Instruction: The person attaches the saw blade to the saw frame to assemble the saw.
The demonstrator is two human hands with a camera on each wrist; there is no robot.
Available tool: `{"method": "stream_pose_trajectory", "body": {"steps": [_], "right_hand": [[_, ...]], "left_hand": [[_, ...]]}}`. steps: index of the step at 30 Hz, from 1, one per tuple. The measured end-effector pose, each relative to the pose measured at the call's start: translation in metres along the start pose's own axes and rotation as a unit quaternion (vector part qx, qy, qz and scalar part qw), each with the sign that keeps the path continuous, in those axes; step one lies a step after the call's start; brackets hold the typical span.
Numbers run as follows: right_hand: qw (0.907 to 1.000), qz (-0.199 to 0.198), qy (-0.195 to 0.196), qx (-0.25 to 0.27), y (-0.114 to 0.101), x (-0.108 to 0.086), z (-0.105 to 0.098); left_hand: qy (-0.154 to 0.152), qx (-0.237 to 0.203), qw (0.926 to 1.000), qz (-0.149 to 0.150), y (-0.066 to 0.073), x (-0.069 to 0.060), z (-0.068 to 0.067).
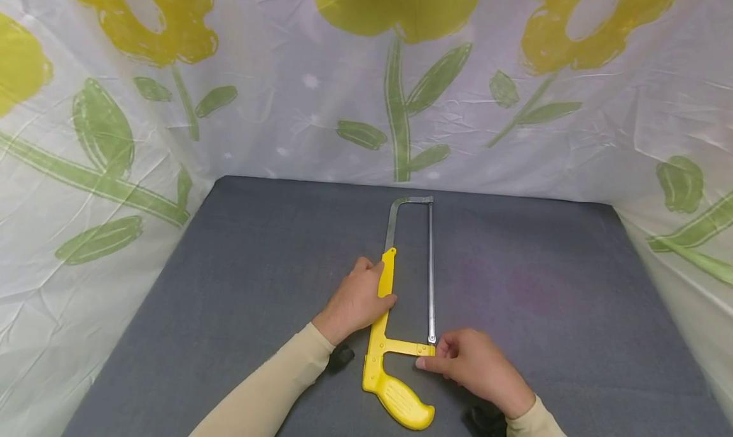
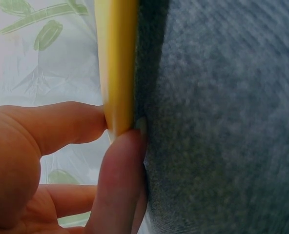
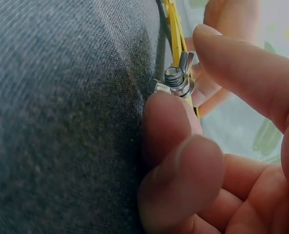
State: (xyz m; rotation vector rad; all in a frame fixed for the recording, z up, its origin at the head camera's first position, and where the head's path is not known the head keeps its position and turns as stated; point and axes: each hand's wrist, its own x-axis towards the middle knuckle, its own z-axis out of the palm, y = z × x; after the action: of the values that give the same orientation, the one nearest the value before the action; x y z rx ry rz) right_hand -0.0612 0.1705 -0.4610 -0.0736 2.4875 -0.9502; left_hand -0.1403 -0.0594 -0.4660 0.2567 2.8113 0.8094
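A hacksaw with a yellow frame and handle lies on the grey surface, its metal blade bar on the right side. My left hand pinches the yellow frame between thumb and fingers; the left wrist view shows the yellow edge between them. My right hand is at the lower end of the blade. In the right wrist view, a metal wing nut on a threaded bolt shows, with a fingertip against one wing and the thumb raised apart from it.
The grey cloth-covered table extends around the saw. Behind it and at both sides hangs a white curtain with yellow flowers and green leaves. Dark straps sit by both wrists.
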Motion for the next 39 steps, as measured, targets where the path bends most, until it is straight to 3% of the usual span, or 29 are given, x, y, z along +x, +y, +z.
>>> {"method": "stream_pose_trajectory", "body": {"steps": [13, 26, 39], "right_hand": [[0.9999, -0.006, 0.007, -0.004, -0.001, -0.002, 0.0], [0.9985, -0.043, -0.024, 0.024, 0.007, -0.002, -0.006], [0.9953, -0.05, -0.059, 0.058, 0.011, -0.002, -0.011]], "left_hand": [[0.002, 0.002, 1.0, -0.009, 0.002, -0.001, 0.001], [-0.004, 0.002, 0.9999, -0.015, 0.002, -0.001, 0.0], [-0.006, -0.006, 0.9997, -0.022, 0.003, 0.0, 0.0]]}}
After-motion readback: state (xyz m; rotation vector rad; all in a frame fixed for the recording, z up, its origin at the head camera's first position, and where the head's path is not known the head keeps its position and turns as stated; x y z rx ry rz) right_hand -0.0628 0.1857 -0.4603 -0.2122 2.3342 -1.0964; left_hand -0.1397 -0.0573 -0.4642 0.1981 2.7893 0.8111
